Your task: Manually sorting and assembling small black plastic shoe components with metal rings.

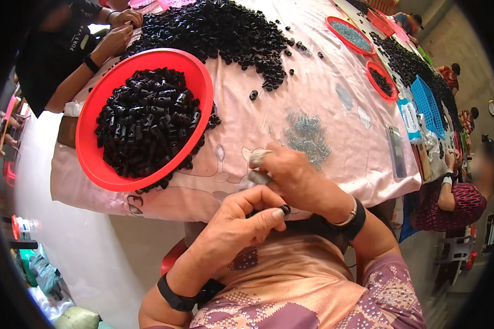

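My left hand (pixel 248 216) is closed on a small black plastic piece (pixel 285 209), pinched between thumb and forefinger close to my body. Just above it, my right hand (pixel 293 172) is over the table's near edge, with pale wraps (pixel 258 158) around its fingers. Motion smears those fingertips, so whether they hold anything cannot be made out. Beyond the right hand lies a loose heap of tiny silvery metal pieces (pixel 307 138) on the pink cloth. A large red basin (pixel 206 82) full of black plastic pieces (pixel 148 115) stands to the left.
A big heap of black pieces (pixel 214 30) covers the far side of the pink tablecloth (pixel 241 123). At right are a phone (pixel 395 152), a blue basket (pixel 426 104) and smaller red trays (pixel 388 98). Other people work at far left (pixel 115 41) and right (pixel 450 203).
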Demonstrator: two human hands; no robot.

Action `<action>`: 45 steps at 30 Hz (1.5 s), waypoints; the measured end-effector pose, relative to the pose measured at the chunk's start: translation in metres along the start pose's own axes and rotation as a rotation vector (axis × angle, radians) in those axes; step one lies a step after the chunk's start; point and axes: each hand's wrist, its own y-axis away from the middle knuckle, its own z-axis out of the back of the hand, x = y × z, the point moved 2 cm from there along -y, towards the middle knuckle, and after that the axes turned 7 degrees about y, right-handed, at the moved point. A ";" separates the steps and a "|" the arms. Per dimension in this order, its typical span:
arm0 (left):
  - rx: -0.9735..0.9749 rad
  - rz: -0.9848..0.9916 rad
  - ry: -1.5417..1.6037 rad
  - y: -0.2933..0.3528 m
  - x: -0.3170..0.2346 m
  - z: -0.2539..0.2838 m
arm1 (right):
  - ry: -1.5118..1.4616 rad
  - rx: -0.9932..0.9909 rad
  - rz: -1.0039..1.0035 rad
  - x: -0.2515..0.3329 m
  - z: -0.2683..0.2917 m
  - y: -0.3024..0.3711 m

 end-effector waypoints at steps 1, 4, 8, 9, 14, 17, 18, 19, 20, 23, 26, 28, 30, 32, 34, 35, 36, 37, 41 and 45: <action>-0.038 -0.022 0.022 -0.001 0.001 0.003 | -0.019 -0.025 -0.038 0.004 0.012 0.005; -0.046 -0.073 0.044 -0.006 0.004 0.008 | -0.633 -0.111 -0.260 -0.009 0.015 0.023; -0.081 -0.089 0.043 -0.011 0.008 0.012 | -1.063 -0.096 -0.293 -0.005 0.022 0.032; -0.085 -0.084 0.037 -0.012 0.009 0.013 | -1.071 -0.101 -0.295 -0.003 0.022 0.033; -0.118 -0.132 0.029 -0.013 0.007 0.013 | -1.120 -0.098 -0.230 0.004 0.016 0.037; -0.132 -0.148 -0.006 -0.012 0.007 0.012 | -0.895 -0.108 -0.185 0.003 0.018 0.037; -0.133 -0.149 -0.005 -0.012 0.007 0.012 | -0.894 -0.106 -0.184 0.002 0.020 0.037; -0.140 -0.157 -0.014 -0.011 0.007 0.012 | -0.720 -0.139 -0.114 0.003 0.025 0.035; -0.149 -0.165 -0.023 -0.011 0.007 0.012 | -0.546 -0.169 -0.044 0.004 0.029 0.034; -0.163 -0.170 -0.043 -0.010 0.006 0.011 | -0.456 -0.201 0.054 0.007 0.035 0.030; -0.174 -0.183 -0.079 -0.010 0.006 0.011 | -0.431 -0.218 0.107 0.008 0.036 0.027; -0.182 -0.191 -0.109 -0.011 0.007 0.012 | -0.401 -0.209 0.101 0.007 0.037 0.028; -0.191 -0.198 -0.140 -0.011 0.007 0.011 | -0.371 -0.200 0.096 0.006 0.037 0.028; -0.214 -0.222 -0.273 -0.011 0.006 0.009 | -0.362 -0.204 0.119 0.007 0.036 0.028; -0.222 -0.226 -0.292 -0.012 0.007 0.010 | -0.350 -0.191 0.093 0.008 0.034 0.030; -0.225 -0.231 -0.311 -0.012 0.007 0.010 | -0.334 -0.181 0.066 0.009 0.034 0.031; -0.226 -0.231 -0.311 -0.011 0.006 0.010 | -0.334 -0.180 0.066 0.009 0.033 0.031; -0.237 -0.230 -0.296 -0.011 0.006 0.010 | -0.326 -0.191 0.094 0.010 0.033 0.031; -0.264 -0.246 -0.286 -0.011 0.006 0.010 | -0.338 -0.219 0.122 0.011 0.032 0.029; -0.279 -0.245 -0.305 -0.010 0.005 0.008 | -0.388 -0.186 0.094 0.010 0.032 0.030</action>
